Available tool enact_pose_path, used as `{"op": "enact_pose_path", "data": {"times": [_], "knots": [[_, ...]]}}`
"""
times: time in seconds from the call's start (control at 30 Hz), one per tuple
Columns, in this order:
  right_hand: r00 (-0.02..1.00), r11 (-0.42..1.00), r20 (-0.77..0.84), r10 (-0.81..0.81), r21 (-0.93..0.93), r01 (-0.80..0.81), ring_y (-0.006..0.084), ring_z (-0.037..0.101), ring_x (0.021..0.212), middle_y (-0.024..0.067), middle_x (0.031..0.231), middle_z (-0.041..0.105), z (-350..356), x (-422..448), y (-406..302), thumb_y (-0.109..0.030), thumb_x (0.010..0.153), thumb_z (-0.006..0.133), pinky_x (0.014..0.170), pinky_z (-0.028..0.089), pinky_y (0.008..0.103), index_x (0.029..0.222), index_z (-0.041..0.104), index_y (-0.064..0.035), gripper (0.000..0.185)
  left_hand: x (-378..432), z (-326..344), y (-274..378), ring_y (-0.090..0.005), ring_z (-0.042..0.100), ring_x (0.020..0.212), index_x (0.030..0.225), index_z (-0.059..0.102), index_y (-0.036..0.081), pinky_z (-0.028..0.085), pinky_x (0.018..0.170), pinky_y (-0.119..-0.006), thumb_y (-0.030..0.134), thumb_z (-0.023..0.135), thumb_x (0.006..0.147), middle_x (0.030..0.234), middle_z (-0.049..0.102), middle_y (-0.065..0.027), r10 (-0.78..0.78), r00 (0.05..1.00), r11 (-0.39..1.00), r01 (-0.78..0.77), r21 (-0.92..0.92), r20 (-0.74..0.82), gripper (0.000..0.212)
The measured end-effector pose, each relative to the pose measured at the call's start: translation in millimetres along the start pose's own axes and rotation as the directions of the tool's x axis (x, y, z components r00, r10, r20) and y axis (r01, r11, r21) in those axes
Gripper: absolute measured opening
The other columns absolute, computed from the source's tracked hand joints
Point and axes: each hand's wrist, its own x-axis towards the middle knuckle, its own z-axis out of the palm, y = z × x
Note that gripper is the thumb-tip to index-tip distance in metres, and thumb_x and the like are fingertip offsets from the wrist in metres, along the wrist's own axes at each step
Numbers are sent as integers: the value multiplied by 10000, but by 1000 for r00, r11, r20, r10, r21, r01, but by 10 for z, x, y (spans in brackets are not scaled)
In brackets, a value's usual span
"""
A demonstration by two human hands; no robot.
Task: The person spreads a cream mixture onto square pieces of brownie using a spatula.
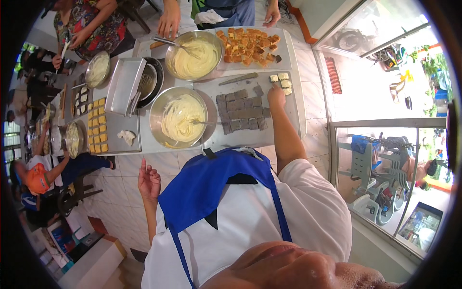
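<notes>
My right hand [277, 95] reaches over a metal baking tray [213, 139] and touches a small group of cake squares coated in pale cream [283, 81] at its far right corner. The fingertips are partly hidden, so whether they grip a piece is unclear. Left of that hand lie rows of bare grey-purple cake squares [240, 112]. My left hand [148, 180] hangs off the table's near edge, index finger extended, the others loosely curled, with nothing visible in it. Between the hands stands a steel bowl of pale cream [182, 123] with a fork-like utensil [202, 123] in it.
Behind are another cream bowl with a whisk [195, 54] and a tray of golden-brown cubes [249, 43]. Leftward sit an empty rectangular pan [124, 85], yellow squares [97, 126] and a crumpled white cloth [126, 137]. A person's hand [169, 20] rests across the table; others work at left.
</notes>
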Motion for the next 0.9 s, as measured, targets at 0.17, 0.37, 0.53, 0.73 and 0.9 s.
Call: {"op": "enact_pose_path", "data": {"times": [0.17,0.37,0.53,0.73,0.9], "knots": [[1000,999,-11,-25,24,25,330,588,1005,173,1086,613,-15,18,20,-226,838,459,852,469,424,1216,567,-211,394,0,-23,-22,-128,488,763,1353,363,108,453,667,-257,267,514,919,952,532,-33,-8,1000,1000,8,8,0,486],[998,998,-58,-19,50,22,346,588,983,177,1035,627,-51,-40,-20,-255,790,494,842,464,442,1155,600,-154,393,27,-35,-22,-130,487,765,1356,360,109,456,678,-259,256,508,920,958,531,-33,-19,999,1000,19,18,28,483],[995,997,-90,-51,50,55,352,592,967,185,1006,633,-265,-110,-63,-281,793,513,827,467,445,1117,605,-134,368,-5,9,-43,-136,501,781,1354,368,111,461,684,-268,235,485,933,969,544,-39,-10,1000,1000,10,19,16,453],[935,939,-194,-297,122,323,337,624,847,177,891,652,-331,52,113,-275,788,561,735,484,429,1065,632,-123,324,121,-64,-59,-150,537,815,1354,372,124,466,690,-274,227,465,944,980,602,-34,-12,999,1000,12,-11,43,433],[883,879,34,-469,113,463,319,622,797,168,839,645,-416,-513,-415,-277,791,599,725,481,404,1047,635,-96,316,275,34,-70,-142,542,821,1335,390,102,467,702,-265,236,516,915,980,588,-27,-24,999,995,21,100,22,459]]}}
